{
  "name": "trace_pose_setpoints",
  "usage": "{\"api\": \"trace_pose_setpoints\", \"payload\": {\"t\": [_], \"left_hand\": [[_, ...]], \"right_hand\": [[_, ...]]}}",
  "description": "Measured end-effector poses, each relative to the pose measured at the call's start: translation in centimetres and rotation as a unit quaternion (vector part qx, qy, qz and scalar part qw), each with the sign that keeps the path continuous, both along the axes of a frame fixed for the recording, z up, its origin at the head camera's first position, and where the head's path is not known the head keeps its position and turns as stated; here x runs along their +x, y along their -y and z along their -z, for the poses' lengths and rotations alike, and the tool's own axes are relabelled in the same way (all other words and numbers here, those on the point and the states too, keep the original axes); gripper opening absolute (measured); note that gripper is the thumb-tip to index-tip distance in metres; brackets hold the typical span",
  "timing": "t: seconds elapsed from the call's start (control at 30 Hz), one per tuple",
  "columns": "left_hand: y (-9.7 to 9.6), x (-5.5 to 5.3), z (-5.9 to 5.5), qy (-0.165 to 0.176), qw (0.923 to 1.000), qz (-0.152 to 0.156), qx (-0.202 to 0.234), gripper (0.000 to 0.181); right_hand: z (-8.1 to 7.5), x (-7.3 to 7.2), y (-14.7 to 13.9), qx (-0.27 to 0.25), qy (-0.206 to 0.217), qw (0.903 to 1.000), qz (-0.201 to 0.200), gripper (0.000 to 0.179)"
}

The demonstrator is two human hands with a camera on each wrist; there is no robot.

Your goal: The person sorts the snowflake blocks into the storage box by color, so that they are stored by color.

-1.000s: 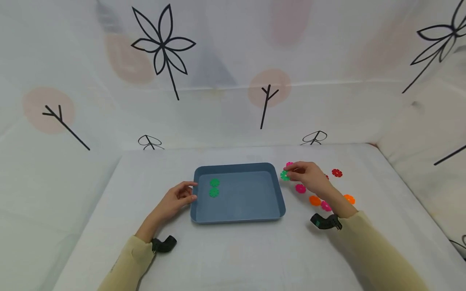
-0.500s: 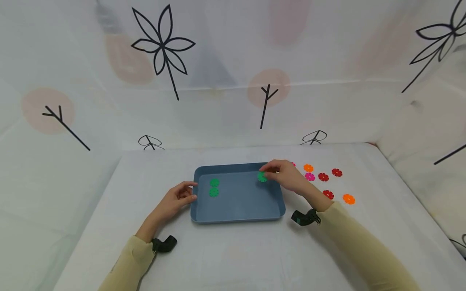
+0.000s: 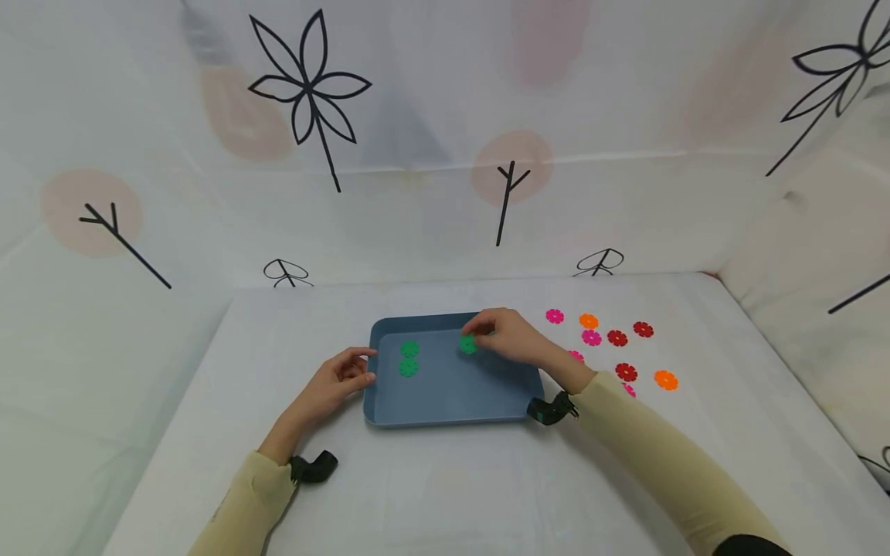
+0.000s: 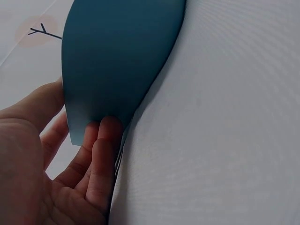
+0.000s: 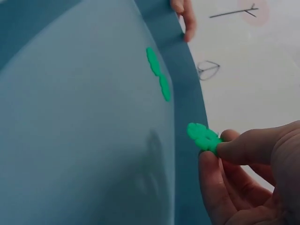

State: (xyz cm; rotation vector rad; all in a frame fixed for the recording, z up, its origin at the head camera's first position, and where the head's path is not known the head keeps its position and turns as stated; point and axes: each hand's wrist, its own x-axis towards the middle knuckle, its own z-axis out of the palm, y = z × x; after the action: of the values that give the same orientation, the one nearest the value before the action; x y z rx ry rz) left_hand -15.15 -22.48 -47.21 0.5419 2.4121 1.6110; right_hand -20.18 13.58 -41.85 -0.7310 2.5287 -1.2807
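Observation:
A blue-grey rectangular tray (image 3: 452, 401) lies on the white cloth. Two green flower-shaped discs (image 3: 409, 358) lie inside it towards the left, their edges touching. Over the tray, my right hand (image 3: 511, 337) pinches a third green flower-shaped disc (image 5: 204, 137) between thumb and fingers, clear of the tray floor in the right wrist view. My left hand (image 3: 341, 380) is at the tray's left side, fingertips touching its rim and outer wall (image 4: 112, 61). Its fingers are loosely bent and do not wrap round the tray.
Right of the tray lie loose flower-shaped discs: several pink ones (image 3: 555, 316), several red ones (image 3: 616, 338) and orange ones (image 3: 666, 380). My right forearm (image 3: 653, 448) covers some of that area. A patterned cloth wall (image 3: 417, 224) rises behind the table.
My right hand has moved left from beside the tray to above it, carrying the green disc. Discs it had covered show again. My left hand and the tray have stayed put.

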Motion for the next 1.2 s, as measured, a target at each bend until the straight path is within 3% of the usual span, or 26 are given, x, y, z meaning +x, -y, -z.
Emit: {"api": "trace_pose_setpoints", "payload": {"t": [0.33, 0.5, 0.7, 1.0, 1.2], "left_hand": [[0.0, 0.0, -0.1, -0.003, 1.0000, -0.003, -0.002, 0.043], [0.0, 0.0, 0.0, -0.007, 1.0000, -0.003, 0.003, 0.044], [0.0, -0.1, 0.1, -0.001, 1.0000, -0.003, -0.002, 0.044], [0.1, -0.2, 0.1, 0.000, 1.0000, 0.000, -0.003, 0.043], [-0.1, -0.1, -0.1, 0.007, 1.0000, -0.003, -0.006, 0.044]], "right_hand": [[0.1, -0.9, 3.2, 0.030, 0.006, 0.9979, -0.057, 0.019], [0.6, -0.9, 5.0, 0.043, 0.050, 0.9964, -0.054, 0.015], [1.0, -0.9, 6.3, 0.030, 0.111, 0.9917, -0.057, 0.015], [2.0, -1.4, 7.5, 0.029, 0.108, 0.9824, -0.150, 0.019], [2.8, -1.6, 7.6, -0.005, 0.137, 0.9785, -0.155, 0.018]]}}
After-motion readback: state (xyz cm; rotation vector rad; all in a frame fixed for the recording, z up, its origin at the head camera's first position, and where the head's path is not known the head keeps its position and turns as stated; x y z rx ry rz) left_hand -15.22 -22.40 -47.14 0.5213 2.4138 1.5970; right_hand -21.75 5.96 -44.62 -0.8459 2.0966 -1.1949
